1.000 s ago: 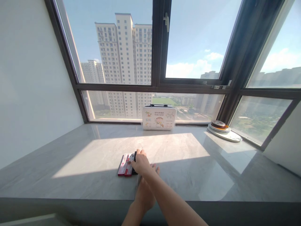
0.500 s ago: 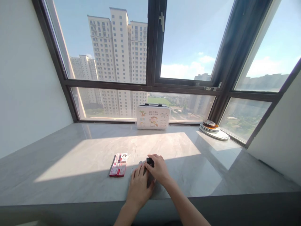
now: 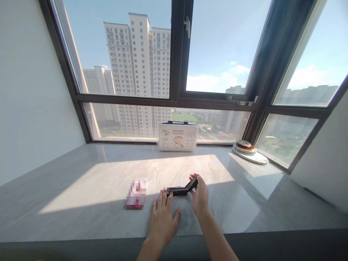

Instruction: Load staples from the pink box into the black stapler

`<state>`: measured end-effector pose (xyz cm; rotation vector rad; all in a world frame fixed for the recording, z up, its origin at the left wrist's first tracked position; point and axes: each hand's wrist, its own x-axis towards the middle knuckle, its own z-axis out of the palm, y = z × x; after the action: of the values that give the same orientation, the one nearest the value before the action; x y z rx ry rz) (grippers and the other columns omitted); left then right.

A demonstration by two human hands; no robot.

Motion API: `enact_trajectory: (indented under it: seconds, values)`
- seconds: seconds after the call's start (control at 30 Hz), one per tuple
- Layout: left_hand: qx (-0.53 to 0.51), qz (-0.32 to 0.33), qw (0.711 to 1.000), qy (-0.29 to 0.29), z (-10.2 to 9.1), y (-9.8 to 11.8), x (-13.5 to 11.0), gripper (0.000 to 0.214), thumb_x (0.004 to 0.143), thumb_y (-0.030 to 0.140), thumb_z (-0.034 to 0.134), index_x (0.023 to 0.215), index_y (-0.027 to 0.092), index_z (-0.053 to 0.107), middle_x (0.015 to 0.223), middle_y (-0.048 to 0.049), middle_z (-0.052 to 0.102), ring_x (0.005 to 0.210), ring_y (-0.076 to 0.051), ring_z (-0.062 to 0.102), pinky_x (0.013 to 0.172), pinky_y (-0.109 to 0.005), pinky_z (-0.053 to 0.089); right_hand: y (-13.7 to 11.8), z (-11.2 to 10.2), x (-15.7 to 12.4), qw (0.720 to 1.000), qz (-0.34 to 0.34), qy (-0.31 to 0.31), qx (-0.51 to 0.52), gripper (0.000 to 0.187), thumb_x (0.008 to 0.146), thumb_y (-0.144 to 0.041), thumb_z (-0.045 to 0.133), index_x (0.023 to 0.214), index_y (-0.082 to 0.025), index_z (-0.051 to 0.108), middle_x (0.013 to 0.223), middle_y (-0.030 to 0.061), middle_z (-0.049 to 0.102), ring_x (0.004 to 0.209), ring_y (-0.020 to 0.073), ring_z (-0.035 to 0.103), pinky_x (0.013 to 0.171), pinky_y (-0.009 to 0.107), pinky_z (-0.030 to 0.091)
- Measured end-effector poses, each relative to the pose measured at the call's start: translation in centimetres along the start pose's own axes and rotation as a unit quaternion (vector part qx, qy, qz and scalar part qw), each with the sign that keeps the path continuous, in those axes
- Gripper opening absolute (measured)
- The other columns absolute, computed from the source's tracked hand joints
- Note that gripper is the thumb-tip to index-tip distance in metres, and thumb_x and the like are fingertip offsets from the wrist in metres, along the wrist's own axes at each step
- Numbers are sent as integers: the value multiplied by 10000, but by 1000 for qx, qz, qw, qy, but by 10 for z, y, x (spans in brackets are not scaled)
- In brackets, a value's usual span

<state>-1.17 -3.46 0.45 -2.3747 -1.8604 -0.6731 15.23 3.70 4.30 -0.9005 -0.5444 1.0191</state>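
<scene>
A small black folding case point(image 3: 178, 190) is seen lying on the grey stone ledge point(image 3: 81, 181), near its front edge and about midway along it. One flat half rests on the stone, while the other half is tilted up at the right end. What kind of case it is cannot be made out, and its inside is hidden.

The raised half is pinched by the right hand point(image 3: 201, 195), with the fingers closed on it from behind, so part of that half is covered. The left hand point(image 3: 162, 221) is laid flat on the ledge, palm down, with the fingers stretched out. Only its fingertips are touching the case's left end, and nothing is gripped. Both forearms are cut off by the lower picture edge.

Just left of the hands a red and white packet point(image 3: 136, 194) is blurred beyond reading. Bare stone is left open to the right and beyond the case. A white printed box point(image 3: 177, 136) is stood against the window glass, and a stack of plates point(image 3: 248, 150) is set well apart in the right corner.
</scene>
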Motion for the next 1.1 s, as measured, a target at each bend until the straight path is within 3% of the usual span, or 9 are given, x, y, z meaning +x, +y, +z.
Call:
enact_trajectory:
  seconds: [0.13,0.27,0.37,0.47,0.6,0.73,0.87,1.0,1.1]
  values:
    - [0,-6,1000,12,2,1,0,665,974,519,396,1523,145,384,1651,-164,242,1531,-311,210,1238,-553,150,10,-24,6,990,94,22,100,386,849,-546,616,1073,-232,631,1082,40,727,1078,230,676,795,338,597]
    - [7,-27,997,76,-5,-2,-3,602,968,410,431,1489,109,400,1623,-159,318,1536,-291,194,1249,-543,147,4,-47,-5,989,109,-1,102,346,861,-540,618,1046,-248,615,1068,31,719,1089,210,678,867,326,597]
    - [34,-81,983,163,-18,-14,-9,536,958,266,424,1474,121,418,1622,-150,322,1544,-294,150,1247,-558,140,-7,-67,-24,993,114,-29,25,371,841,-499,658,1122,-268,591,1175,53,699,1168,230,659,899,358,597]
    - [66,-149,967,195,-32,-29,-20,519,936,230,456,1444,125,458,1606,-174,340,1528,-328,173,1233,-592,144,-16,-81,-40,973,154,-97,-139,430,835,-535,649,1155,-256,584,1060,81,723,982,250,733,756,360,622]
    - [69,-158,973,152,-40,-42,-38,383,934,247,478,1288,177,607,1566,-142,404,1460,-361,293,1202,-614,194,-15,-76,-51,900,162,-196,-353,438,855,-592,577,1095,-227,609,749,22,694,492,149,648,448,239,495]
    - [-74,-66,994,44,-43,-38,-41,298,942,251,486,1179,269,666,1305,-69,637,1227,-280,536,1071,-461,423,-7,-56,-56,844,117,-279,-442,402,920,-574,465,1066,-221,589,626,-29,646,302,98,465,316,204,272]
    - [-211,1,977,-34,-46,-21,-24,364,883,250,573,1236,301,644,1187,-33,682,1130,-235,595,999,-360,470,-4,-37,-55,818,121,-335,-452,367,961,-539,415,946,-217,590,507,-53,575,289,93,374,338,213,223]
    - [-260,18,964,-53,-43,-16,-4,438,826,253,643,1261,294,633,1176,-28,678,1114,-224,609,991,-336,464,-8,-32,-43,810,87,-306,-494,352,926,-479,535,721,-196,581,480,-51,515,373,81,385,417,207,266]
    - [-282,13,958,-45,-38,-22,4,403,797,261,686,1199,266,660,1166,-38,681,1095,-227,616,985,-339,471,-14,-40,-29,809,83,-291,-504,353,923,-460,543,701,-190,584,488,-49,511,383,81,380,430,210,268]
